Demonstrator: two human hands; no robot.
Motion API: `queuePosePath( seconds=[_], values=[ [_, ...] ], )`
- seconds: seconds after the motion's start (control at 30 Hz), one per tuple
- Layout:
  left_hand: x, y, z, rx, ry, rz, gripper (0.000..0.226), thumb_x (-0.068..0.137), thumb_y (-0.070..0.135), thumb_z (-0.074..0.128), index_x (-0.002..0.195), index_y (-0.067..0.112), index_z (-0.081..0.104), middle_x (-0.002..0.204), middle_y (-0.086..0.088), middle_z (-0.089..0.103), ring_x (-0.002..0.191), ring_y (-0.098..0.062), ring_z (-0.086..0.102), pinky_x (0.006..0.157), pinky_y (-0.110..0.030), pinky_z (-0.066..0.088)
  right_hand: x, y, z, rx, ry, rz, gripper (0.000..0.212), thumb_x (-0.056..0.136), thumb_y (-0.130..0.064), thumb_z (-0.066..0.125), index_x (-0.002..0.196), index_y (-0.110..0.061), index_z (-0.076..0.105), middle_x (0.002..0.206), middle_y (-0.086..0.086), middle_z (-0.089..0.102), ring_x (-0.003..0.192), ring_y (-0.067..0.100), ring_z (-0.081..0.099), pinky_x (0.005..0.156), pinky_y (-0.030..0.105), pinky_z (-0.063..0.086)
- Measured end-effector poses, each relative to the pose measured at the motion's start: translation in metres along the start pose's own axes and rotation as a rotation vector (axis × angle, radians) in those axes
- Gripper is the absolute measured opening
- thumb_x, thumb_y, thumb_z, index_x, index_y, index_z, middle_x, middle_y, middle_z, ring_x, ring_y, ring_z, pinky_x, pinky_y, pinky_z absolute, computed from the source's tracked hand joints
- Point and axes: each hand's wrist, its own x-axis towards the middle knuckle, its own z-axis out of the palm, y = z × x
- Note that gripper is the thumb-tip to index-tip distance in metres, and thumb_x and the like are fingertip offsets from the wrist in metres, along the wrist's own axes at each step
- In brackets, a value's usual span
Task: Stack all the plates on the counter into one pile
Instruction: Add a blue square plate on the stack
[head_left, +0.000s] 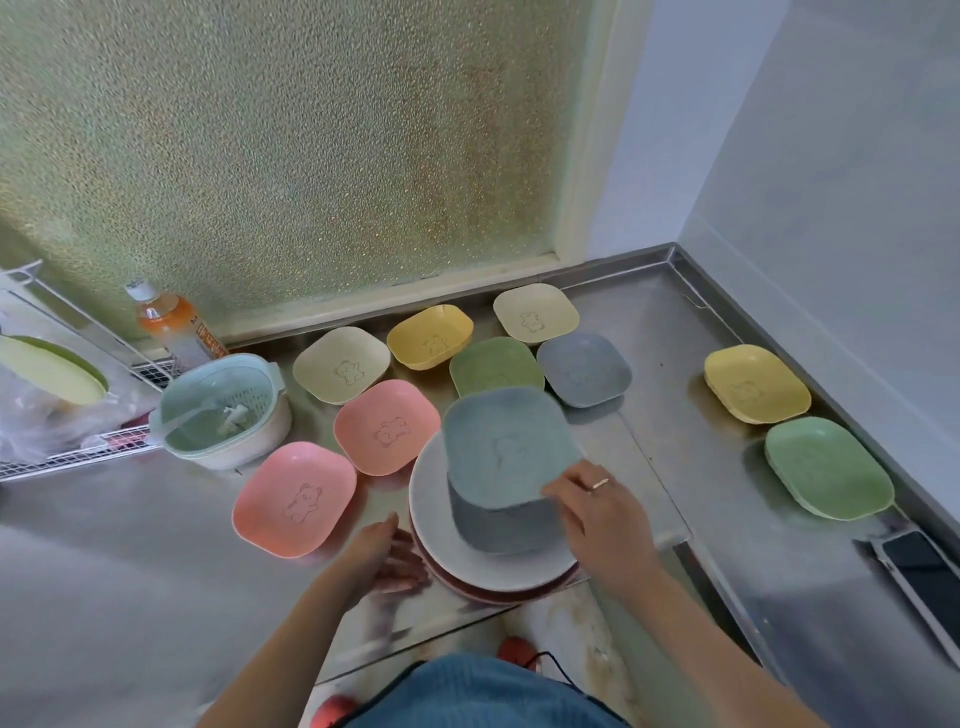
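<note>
blue plate (506, 447) in right hand (597, 512) tilts over white plates (431, 512).

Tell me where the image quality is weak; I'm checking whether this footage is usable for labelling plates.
Head view: wide-angle bending curves the counter edge and window frame; the left hand and the blue plate pile are slightly motion-smeared; soft window light gives dull glare on the steel counter; bear prints on the far green plate are too faint to read.

bottle (169, 325) upright by window | strainer basket (223, 410) beside wire rack (78, 452) | phone (924, 582) flat, counter right
</note>
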Motion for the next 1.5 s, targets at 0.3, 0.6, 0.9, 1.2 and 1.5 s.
queuePosePath(
  seconds=[0.3, 0.6, 0.9, 1.2, 1.5],
  values=[
    [-0.003, 0.009, -0.001, 0.036, 0.019, 0.069, 0.044, 0.100, 0.037, 0.032, 0.091, 0.001, 0.056, 0.076, -0.020, 0.066, 0.053, -0.028, 0.066, 0.050, -0.035, 0.059, -0.024, -0.010, 0.003, -0.101, -0.210, 0.017, 0.010, 0.079, -0.025, 0.051, 0.081, -0.026, 0.060, 0.084, -0.009, 0.059, 0.075, 0.016, 0.056, 0.068, 0.029, 0.044],
    [-0.019, 0.029, 0.016, 0.467, 0.397, 0.747, 0.025, 0.092, 0.039, 0.044, 0.083, 0.018, 0.053, 0.075, 0.001, 0.064, 0.070, -0.022, 0.061, 0.067, -0.039, 0.053, -0.024, -0.012, 0.002, -0.102, -0.351, 0.114, 0.020, 0.082, -0.040, 0.045, 0.082, -0.030, 0.062, 0.084, -0.016, 0.058, 0.084, 0.011, 0.050, 0.073, 0.024, 0.036],
    [-0.024, 0.045, 0.039, 0.933, 0.388, 0.729, 0.036, 0.088, 0.043, 0.045, 0.075, 0.012, 0.059, 0.074, -0.004, 0.064, 0.069, -0.024, 0.061, 0.061, -0.030, 0.044, 0.024, 0.029, 0.004, 0.101, -0.111, 0.339, 0.026, 0.087, -0.032, 0.044, 0.099, -0.023, 0.064, 0.098, -0.003, 0.062, 0.075, 0.014, 0.058, 0.071, 0.033, 0.049],
    [-0.021, 0.049, 0.048, 0.631, 0.363, 0.613, 0.031, 0.084, 0.019, 0.052, 0.056, 0.006, 0.044, 0.058, -0.013, 0.047, 0.054, -0.022, 0.039, 0.054, -0.032, 0.032, 0.078, 0.106, 0.047, -0.041, -0.549, 0.582, 0.060, 0.088, -0.009, 0.047, 0.143, -0.016, 0.023, 0.132, 0.017, 0.047, 0.107, 0.037, 0.054, 0.084, 0.046, 0.047],
    [-0.021, 0.052, 0.047, 0.478, 0.367, 0.547, 0.031, 0.087, 0.019, 0.051, 0.059, 0.005, 0.050, 0.057, -0.023, 0.058, 0.048, -0.026, 0.058, 0.056, -0.044, 0.057, 0.083, 0.122, 0.064, -0.195, -0.607, 0.472, 0.028, 0.089, -0.007, 0.044, 0.114, -0.013, 0.057, 0.114, 0.012, 0.052, 0.102, 0.032, 0.054, 0.076, 0.039, 0.046]
  ],
)
